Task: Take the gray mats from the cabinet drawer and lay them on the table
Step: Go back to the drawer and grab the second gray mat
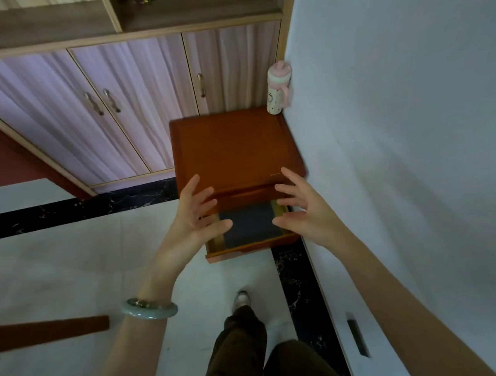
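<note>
A small red-brown wooden cabinet (233,146) stands on the floor against the white wall. Its top drawer (246,245) is pulled out toward me. Gray mats (249,224) lie flat inside the drawer, partly hidden under the cabinet top. My left hand (196,216) hovers over the drawer's left side with fingers spread, holding nothing. My right hand (302,206) hovers over the drawer's right side, fingers spread as well, also holding nothing. Neither hand touches the mats.
A pink and white bottle (278,88) stands on the cabinet's back right corner. Behind is a wardrobe (127,102) with pale doors. A red-brown table edge (41,333) shows at lower left. The white wall (419,139) runs along the right. My legs and shoe (241,300) are below.
</note>
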The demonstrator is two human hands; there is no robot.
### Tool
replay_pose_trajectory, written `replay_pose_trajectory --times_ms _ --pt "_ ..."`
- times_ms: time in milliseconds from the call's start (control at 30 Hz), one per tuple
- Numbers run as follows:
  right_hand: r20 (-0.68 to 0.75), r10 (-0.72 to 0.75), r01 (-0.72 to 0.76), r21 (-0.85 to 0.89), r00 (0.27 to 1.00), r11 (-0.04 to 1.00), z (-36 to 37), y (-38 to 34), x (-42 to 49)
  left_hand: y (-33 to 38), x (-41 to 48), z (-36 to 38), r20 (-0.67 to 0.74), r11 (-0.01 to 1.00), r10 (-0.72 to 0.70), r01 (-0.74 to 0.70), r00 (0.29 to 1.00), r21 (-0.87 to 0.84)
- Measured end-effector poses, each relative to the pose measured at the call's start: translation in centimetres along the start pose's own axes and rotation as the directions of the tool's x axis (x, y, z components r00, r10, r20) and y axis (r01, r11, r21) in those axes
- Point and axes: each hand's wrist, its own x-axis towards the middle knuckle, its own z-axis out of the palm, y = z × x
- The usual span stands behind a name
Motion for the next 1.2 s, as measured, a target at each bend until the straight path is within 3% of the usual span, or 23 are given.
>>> replay_pose_trajectory --times_ms 333,600,867,1200 --pt "0.048 0.091 -0.09 -0.022 0.995 0.996 -2.1 2.0 7.1 -2.5 5.6 -0.2 -0.072 0.994 -0.096 0.093 0.993 -0.049" --pt "0.138 0.109 -0.105 -0.03 0.984 0.994 -2.5 9.7 11.7 -8.9 8.2 2.2 -0.131 0.975 -0.216 0.207 0.967 -0.08" --pt "0.108 0.186 -0.179 -0.076 0.977 0.981 -0.6 24.0 20.7 -23.7 17.1 2.0 -0.141 0.927 -0.364 0.345 0.921 -0.146" --pt "0.056 0.231 -0.22 -0.156 0.971 0.963 2.6 44.5 31.9 -46.7 29.2 1.8 -0.111 0.903 -0.429 0.42 0.897 -0.096"
